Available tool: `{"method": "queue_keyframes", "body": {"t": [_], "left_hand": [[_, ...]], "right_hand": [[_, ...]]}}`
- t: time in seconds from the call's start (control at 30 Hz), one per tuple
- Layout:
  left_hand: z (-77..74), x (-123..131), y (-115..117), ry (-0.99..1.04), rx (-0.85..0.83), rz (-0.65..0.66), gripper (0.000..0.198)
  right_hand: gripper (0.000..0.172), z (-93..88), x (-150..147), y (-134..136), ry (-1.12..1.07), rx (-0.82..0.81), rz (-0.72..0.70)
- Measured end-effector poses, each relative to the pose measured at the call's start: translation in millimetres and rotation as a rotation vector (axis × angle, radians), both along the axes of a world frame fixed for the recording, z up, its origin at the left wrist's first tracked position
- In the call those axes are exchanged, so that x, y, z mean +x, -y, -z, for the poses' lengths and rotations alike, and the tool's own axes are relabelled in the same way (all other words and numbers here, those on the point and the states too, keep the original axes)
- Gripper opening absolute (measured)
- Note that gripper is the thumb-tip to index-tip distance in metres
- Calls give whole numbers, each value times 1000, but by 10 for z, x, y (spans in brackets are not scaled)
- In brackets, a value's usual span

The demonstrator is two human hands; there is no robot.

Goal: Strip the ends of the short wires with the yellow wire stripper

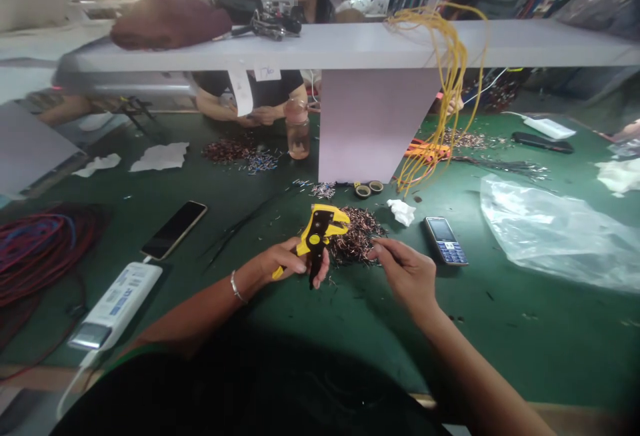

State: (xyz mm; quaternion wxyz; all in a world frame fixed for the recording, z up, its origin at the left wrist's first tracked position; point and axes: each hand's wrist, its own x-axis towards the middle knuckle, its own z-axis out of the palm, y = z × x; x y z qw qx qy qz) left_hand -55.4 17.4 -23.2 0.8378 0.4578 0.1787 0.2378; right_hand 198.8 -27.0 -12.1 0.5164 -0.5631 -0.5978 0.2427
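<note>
My left hand point(287, 259) is wrapped round the handles of a yellow and black wire stripper point(316, 239), its jaws pointing up and to the right. Just behind the tool lies a heap of short dark wires with copper-coloured ends point(357, 236). At the heap's right edge, the thumb and fingertips of my right hand point(407, 273) are pinched together. Whatever is between them is too small to make out against the wires.
A keypad phone point(446, 241) and a clear plastic bag point(545, 236) lie right. Left are a smartphone point(174, 229), a white power strip point(117, 304) and coiled red cable point(40, 256). Yellow wires point(453, 56) hang off the shelf point(350, 46). A person point(250, 99) sits opposite, near a bottle point(299, 133).
</note>
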Motion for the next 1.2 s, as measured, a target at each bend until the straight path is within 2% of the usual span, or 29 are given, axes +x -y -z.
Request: {"method": "queue_keyframes", "body": {"t": [0.27,0.7,0.97,1.2], "left_hand": [[-39,37,57,47,-65,35,46],[-60,68,77,62,-131,65,43],[-91,88,75,92,-119,82,43],[-58,68,76,79,-129,89,42]], "right_hand": [[19,-24,-7,21,-10,47,-33],[19,-79,-17,36,-13,10,-69],[17,-114,-15,38,-17,1,-76],[17,-98,-18,36,-26,-2,-69]]}}
